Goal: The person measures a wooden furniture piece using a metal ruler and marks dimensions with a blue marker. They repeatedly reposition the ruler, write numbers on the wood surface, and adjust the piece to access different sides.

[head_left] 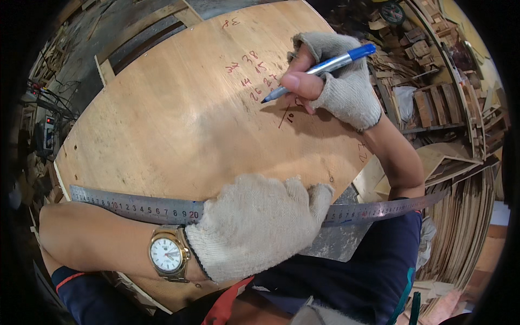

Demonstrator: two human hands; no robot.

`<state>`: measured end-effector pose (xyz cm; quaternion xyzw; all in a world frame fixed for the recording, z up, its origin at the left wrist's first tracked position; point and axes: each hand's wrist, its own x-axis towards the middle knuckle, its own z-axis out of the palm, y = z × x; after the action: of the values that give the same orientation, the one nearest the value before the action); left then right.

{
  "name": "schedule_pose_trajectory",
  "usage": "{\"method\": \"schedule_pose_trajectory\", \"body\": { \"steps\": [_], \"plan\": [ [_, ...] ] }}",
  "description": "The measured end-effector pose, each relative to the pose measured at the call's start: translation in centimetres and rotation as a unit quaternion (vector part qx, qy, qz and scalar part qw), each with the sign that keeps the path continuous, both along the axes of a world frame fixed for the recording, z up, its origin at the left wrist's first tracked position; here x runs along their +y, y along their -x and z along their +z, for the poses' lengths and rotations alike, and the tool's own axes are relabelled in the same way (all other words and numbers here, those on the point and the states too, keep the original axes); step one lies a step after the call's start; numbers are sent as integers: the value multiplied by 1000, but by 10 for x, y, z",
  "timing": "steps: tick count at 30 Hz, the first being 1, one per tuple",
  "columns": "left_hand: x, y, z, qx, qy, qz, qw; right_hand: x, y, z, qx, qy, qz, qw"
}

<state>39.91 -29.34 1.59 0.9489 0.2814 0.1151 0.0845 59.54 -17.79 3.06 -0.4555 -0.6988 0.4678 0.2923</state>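
A pale plywood board [157, 130] lies in front of me, with red handwritten figures on its upper right part. My right hand [336, 81], in a light knitted glove with bare thumb and fingertips, grips a silver-and-blue marker pen [333, 64]. The pen slants down to the left, its dark tip at the board beside the figures. Along the board's near side runs a long steel ruler [146, 209], reaching past the board on the right. My left hand [260, 227], also gloved, is wrapped over the ruler's middle and covers that stretch. Its fingertips are mostly hidden.
Wood offcuts [439, 105] fill a rack at the far right. Below it stands a stack of thin wooden sheets [460, 227]. A wooden frame [141, 32] shows beyond the board's far left edge. Cables and a power strip [49, 132] are at the left.
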Motion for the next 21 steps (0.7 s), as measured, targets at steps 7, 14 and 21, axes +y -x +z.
{"method": "schedule_pose_trajectory", "body": {
  "steps": [7,14,21],
  "plan": [
    [8,0,2,5,-1,-30,1000,1,5,-6,-27,-98,-30,994],
    [3,-5,-8,-10,-62,-3,998,-3,8,-6,-31,-84,-10,996],
    [2,-3,-7,-10,-61,-14,998,-1,7,-14,-22,-107,-20,994]
  ]
}}
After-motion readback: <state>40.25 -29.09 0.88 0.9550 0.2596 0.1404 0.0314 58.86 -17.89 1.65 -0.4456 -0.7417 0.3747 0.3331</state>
